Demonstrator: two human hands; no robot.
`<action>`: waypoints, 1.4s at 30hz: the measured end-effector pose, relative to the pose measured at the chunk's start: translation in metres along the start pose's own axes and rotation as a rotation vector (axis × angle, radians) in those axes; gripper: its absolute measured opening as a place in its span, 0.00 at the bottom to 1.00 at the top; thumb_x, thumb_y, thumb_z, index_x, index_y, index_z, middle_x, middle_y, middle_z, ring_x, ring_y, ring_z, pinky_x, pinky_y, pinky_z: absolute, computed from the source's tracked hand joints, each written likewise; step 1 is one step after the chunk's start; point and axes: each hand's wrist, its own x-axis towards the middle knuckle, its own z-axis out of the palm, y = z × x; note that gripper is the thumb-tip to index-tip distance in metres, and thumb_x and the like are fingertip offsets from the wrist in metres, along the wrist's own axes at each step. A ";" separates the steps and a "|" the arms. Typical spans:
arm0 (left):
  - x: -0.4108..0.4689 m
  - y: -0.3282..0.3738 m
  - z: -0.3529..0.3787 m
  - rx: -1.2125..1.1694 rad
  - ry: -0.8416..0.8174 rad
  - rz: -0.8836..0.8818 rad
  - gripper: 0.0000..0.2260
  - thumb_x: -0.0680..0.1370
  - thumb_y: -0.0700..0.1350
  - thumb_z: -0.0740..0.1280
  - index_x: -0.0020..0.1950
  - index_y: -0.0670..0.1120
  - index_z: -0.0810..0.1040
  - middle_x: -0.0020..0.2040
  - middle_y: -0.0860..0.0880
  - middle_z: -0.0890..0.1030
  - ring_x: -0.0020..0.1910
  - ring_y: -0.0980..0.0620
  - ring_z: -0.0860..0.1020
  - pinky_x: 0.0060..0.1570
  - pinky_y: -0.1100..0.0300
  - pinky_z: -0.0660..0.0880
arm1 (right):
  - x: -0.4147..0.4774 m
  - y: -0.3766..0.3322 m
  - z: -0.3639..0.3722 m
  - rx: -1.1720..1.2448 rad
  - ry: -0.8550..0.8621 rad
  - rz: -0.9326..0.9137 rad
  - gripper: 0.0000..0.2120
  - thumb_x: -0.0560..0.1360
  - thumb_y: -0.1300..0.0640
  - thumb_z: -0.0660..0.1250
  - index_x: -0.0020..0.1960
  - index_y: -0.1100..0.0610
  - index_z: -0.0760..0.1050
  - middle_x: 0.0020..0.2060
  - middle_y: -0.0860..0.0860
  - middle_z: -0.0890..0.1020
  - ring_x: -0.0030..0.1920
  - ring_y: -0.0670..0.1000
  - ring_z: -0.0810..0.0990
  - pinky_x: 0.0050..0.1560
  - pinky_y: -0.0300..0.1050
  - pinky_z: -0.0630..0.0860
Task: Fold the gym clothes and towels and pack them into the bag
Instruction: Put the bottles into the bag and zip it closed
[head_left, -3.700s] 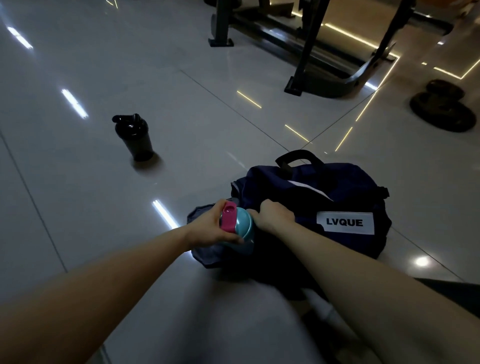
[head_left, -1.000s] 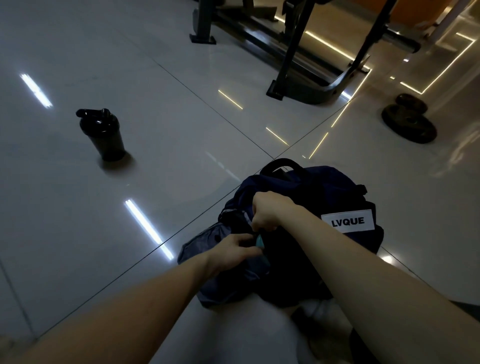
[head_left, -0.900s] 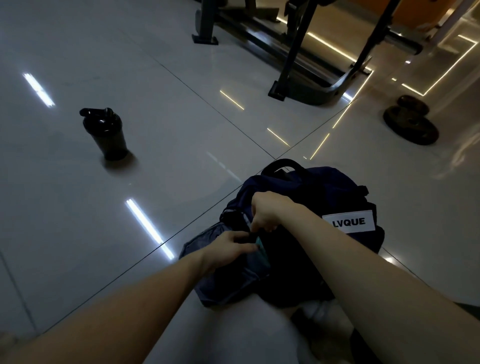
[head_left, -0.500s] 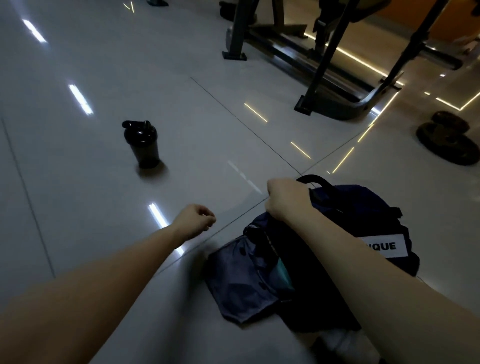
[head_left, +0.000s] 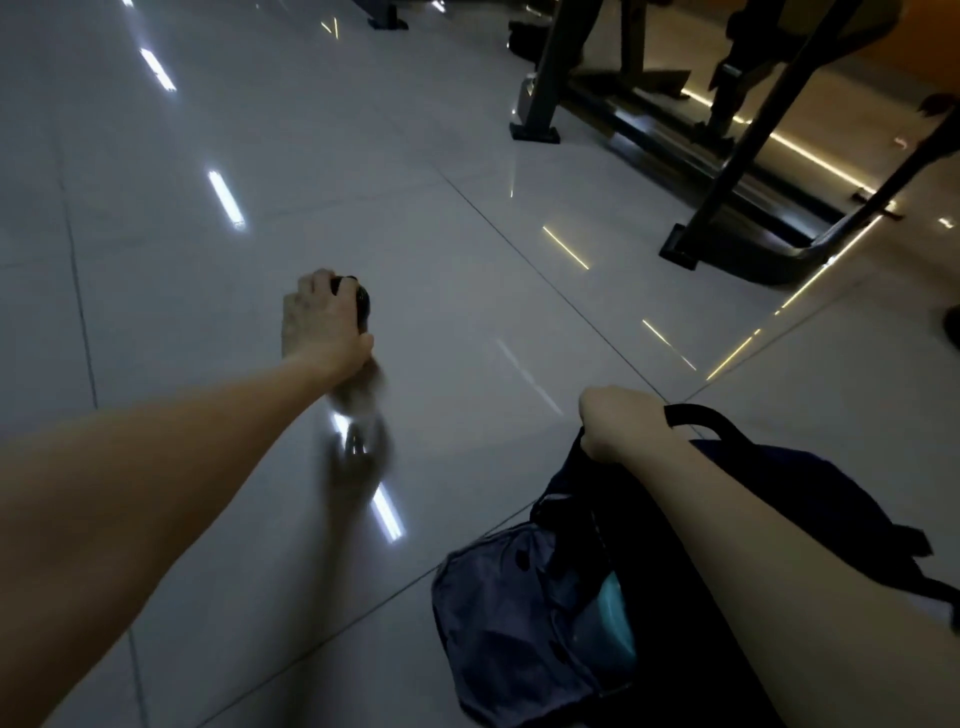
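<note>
Slippage is the main worry; the left hand (head_left: 324, 319) is curled over the top of the black shaker bottle (head_left: 360, 306), fingers wrapped round its lid, and most of the bottle is hidden behind the hand, so I cannot tell whether its base rests on the floor (head_left: 467, 291) or is clear of it; held by the lid alone, the body could swing, or drop away and spill on the glossy tile if the lid is loose. The right hand (head_left: 615, 423) is clenched on the rim of the dark bag (head_left: 789, 473), just beside its black handle (head_left: 698, 421), holding the mouth up; the bag lies on the floor at the person's right, well apart from the shaker. 1 teal bottle (head_left: 615, 618) already sits in the opening, and grey-blue fabric (head_left: 498, 613) sags out onto the tile; a 2nd bottle pushed in could crowd the mouth, rumple that fabric or drag it out; if the right hand slackens, the mouth would likely collapse.
</note>
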 end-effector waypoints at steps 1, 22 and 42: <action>0.011 -0.004 0.004 0.093 -0.018 0.058 0.36 0.73 0.56 0.73 0.76 0.46 0.63 0.77 0.39 0.61 0.75 0.37 0.60 0.74 0.43 0.58 | 0.006 -0.002 -0.001 0.001 0.011 -0.007 0.13 0.75 0.63 0.64 0.36 0.55 0.62 0.35 0.50 0.69 0.34 0.52 0.70 0.42 0.43 0.70; -0.005 0.046 -0.006 -0.134 -0.224 0.235 0.38 0.61 0.68 0.75 0.64 0.52 0.69 0.58 0.48 0.75 0.57 0.44 0.75 0.51 0.51 0.74 | 0.021 -0.015 -0.006 0.143 0.078 -0.051 0.04 0.77 0.59 0.66 0.45 0.57 0.71 0.49 0.55 0.80 0.37 0.54 0.74 0.39 0.45 0.69; -0.154 0.085 0.032 -0.701 -0.332 0.175 0.41 0.58 0.70 0.76 0.65 0.55 0.69 0.59 0.52 0.74 0.57 0.50 0.76 0.61 0.52 0.75 | -0.082 -0.061 0.033 -0.106 0.108 -0.133 0.03 0.76 0.57 0.67 0.49 0.55 0.73 0.40 0.52 0.72 0.43 0.56 0.79 0.37 0.47 0.72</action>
